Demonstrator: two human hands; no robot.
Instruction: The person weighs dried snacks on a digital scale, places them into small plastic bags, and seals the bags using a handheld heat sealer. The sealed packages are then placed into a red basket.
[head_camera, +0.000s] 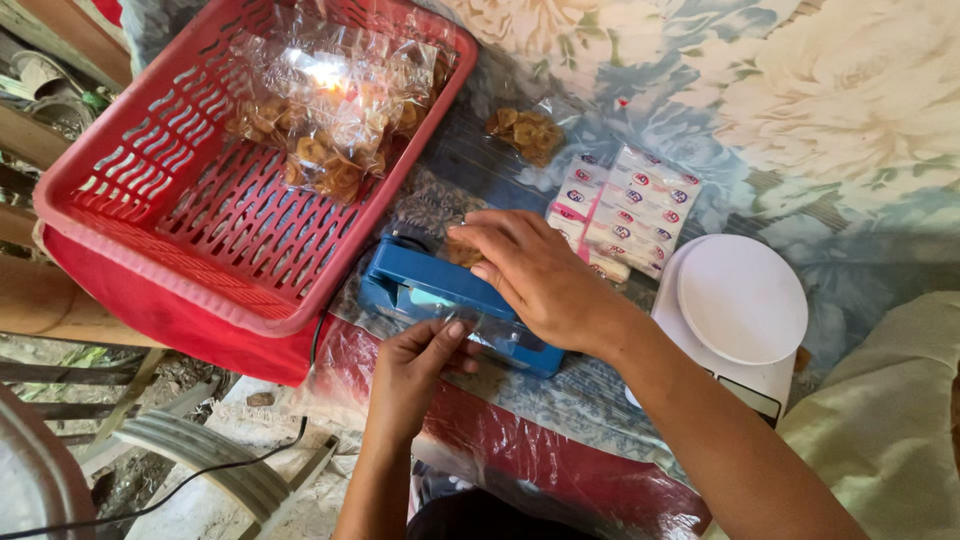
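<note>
Floral cloth covers the counter (800, 90) where we work, with a red perforated basket (200, 200) of bagged snacks (330, 110) at its far left corner. Our right hand (540, 275) lies flat on the arm of the blue heat sealer (440, 300), pressing down, its grip loose rather than clenched around anything. Our left hand (415, 365) pinches the edge of a clear plastic bag (480, 325) that sits in the sealer's mouth. Beside us stand a white kitchen scale (740, 310), a sheet of small sachets (630, 205) and a loose packet of snacks (525, 133). We judge the risks plainly: fingertips so near the hot bar could burn, and a crooked or slipping bag edge would give a weak, wrinkled seal
</note>
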